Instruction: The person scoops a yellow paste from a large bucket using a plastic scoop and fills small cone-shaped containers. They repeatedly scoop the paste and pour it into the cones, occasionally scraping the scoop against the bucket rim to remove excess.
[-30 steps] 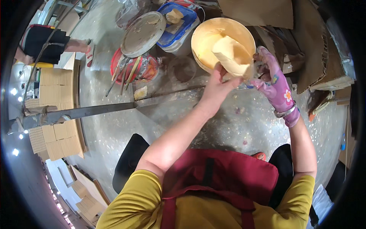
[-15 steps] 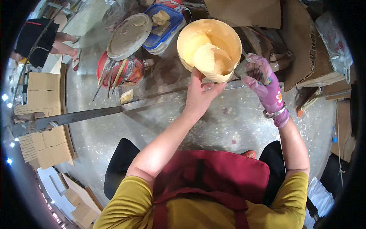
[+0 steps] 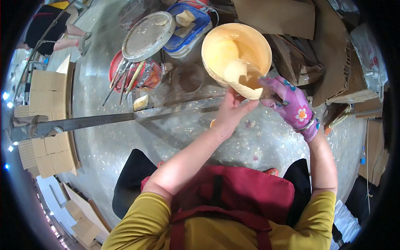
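My bare left hand (image 3: 236,109) grips a small cream-coloured bowl (image 3: 239,74) from below, thumb and fingers around its near side. Its rim looks uneven, and it is tilted with the hollow toward the right. At its right edge my right hand (image 3: 289,104), in a purple flowered glove with a metal band at the wrist, has its fingers curled against the rim. Whether the glove holds anything else is hidden. Just behind the bowl stands a cream-coloured bucket (image 3: 210,68) with pale yellow contents; the bowl overlaps its near rim.
Left of the bucket are a red pail (image 3: 146,81) with several sticks or brushes, a round grey lid (image 3: 148,35) and a blue-lidded tub (image 3: 177,41). A metal bar (image 3: 91,121) crosses at left. Cardboard (image 3: 277,16) lies behind and right. A person (image 3: 48,31) stands far left.
My gloved right hand has moved left to touch the bowl's rim. My left hand and the bowl have shifted slightly right and nearer. The person at far left has moved.
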Tool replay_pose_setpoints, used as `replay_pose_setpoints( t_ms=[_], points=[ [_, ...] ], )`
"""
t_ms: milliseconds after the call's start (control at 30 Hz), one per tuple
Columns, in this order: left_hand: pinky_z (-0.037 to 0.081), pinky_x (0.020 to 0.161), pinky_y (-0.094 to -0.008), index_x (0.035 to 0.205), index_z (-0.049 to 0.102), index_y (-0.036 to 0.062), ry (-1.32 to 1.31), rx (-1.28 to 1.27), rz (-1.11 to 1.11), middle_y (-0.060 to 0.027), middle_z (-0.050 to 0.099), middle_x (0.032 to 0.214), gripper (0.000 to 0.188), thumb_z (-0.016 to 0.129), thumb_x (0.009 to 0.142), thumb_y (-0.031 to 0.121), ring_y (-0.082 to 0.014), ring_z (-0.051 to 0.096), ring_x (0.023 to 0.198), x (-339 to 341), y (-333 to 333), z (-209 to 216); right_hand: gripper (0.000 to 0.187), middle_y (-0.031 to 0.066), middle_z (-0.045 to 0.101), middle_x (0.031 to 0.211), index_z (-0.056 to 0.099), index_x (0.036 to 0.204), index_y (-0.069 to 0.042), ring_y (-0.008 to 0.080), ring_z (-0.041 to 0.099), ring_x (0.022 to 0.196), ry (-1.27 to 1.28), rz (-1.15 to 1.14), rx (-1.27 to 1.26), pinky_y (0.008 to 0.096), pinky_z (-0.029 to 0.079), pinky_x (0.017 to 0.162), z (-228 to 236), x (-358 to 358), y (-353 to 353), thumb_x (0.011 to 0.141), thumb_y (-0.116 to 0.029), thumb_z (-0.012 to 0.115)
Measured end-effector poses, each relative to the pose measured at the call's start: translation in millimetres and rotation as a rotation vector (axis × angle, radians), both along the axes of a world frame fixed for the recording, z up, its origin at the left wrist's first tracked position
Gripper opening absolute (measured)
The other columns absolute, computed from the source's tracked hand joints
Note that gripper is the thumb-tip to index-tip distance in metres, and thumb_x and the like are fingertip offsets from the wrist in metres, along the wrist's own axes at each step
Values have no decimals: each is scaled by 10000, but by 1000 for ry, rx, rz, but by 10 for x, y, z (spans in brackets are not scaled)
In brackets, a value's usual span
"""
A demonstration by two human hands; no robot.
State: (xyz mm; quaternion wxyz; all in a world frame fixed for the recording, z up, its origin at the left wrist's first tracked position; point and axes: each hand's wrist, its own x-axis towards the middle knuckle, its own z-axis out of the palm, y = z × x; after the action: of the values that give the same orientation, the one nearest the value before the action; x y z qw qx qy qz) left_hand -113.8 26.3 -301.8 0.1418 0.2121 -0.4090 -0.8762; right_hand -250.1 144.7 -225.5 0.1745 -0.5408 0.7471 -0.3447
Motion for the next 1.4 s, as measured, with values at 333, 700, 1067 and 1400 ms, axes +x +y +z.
replay_pose_setpoints(
  t_ms=[333,700,1067,1400],
  points=[
    [463,898,-317,1134,612,29,-247,-783,-242,-119,590,1174,435,756,760,199,-199,574,1058,147,-685,-131,252,113,652,869,578,1026,-26,275,672,800,370,171,65,345,540,729,281,-502,-68,789,-74,646],
    [510,685,-322,953,632,51,-475,-1235,-605,-98,661,926,161,671,830,146,-220,654,778,1387,-1195,-1005,282,168,645,858,572,1051,-14,302,650,830,498,273,468,387,493,685,76,-741,-1015,851,-206,627],
    [438,948,-328,1396,307,69,-52,-42,-200,-52,501,1290,682,692,834,108,-169,504,1157,420,-879,173,264,73,655,816,588,933,-60,274,663,729,283,294,192,353,515,655,224,170,-604,802,-268,685],
    [425,955,-339,1398,297,80,-14,32,-88,-47,463,1340,758,752,805,206,-171,466,1212,427,-658,207,859,187,643,1059,420,1353,-61,270,640,776,-86,-124,276,330,500,697,-71,354,-220,695,-492,764]
  ],
)
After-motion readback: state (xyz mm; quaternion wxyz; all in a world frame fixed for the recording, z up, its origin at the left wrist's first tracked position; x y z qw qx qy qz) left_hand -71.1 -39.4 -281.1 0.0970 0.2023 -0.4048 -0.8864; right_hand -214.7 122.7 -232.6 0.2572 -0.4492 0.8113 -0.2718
